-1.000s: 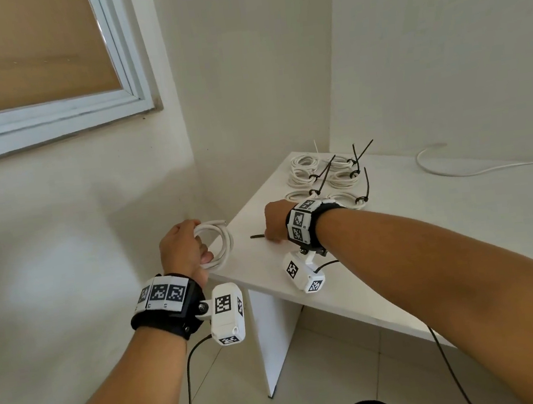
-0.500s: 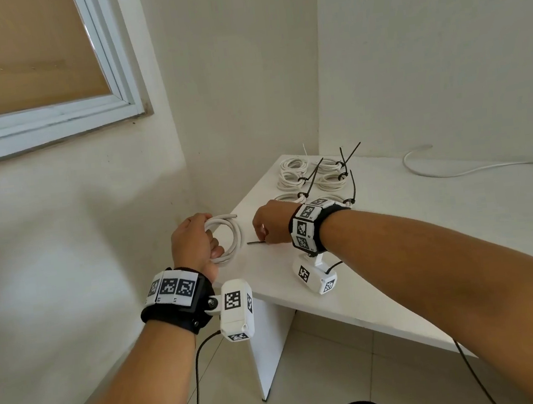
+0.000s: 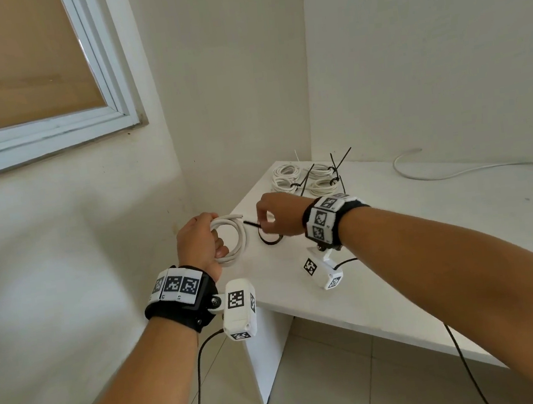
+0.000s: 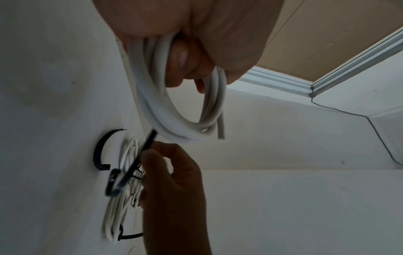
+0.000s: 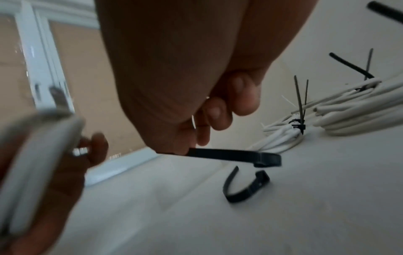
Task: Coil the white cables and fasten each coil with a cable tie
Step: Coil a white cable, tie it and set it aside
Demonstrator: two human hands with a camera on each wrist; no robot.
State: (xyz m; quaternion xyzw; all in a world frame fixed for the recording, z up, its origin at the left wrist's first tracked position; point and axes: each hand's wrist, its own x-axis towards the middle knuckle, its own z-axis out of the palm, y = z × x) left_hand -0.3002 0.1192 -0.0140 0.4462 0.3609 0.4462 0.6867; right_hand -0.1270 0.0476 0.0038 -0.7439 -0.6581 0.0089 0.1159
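My left hand [image 3: 201, 242] grips a coil of white cable [image 3: 234, 238] just off the left corner of the white table [image 3: 399, 269]; the same coil [image 4: 174, 112] hangs from its fingers in the left wrist view. My right hand [image 3: 276, 215] pinches a black cable tie [image 5: 235, 156] and holds it lifted over the table, its tip [image 3: 251, 223] pointing at the coil. A second black tie [image 5: 244, 188] lies curled on the table below.
Several tied white coils [image 3: 306, 180] with black tie tails lie at the table's far left corner. A loose white cable [image 3: 438, 175] runs along the back wall. A window [image 3: 28, 79] is on the left wall. Tiled floor lies below.
My right hand has lifted the black tie off the table and brought its tip toward the coil. My left hand has moved the coil right, closer to the table corner.
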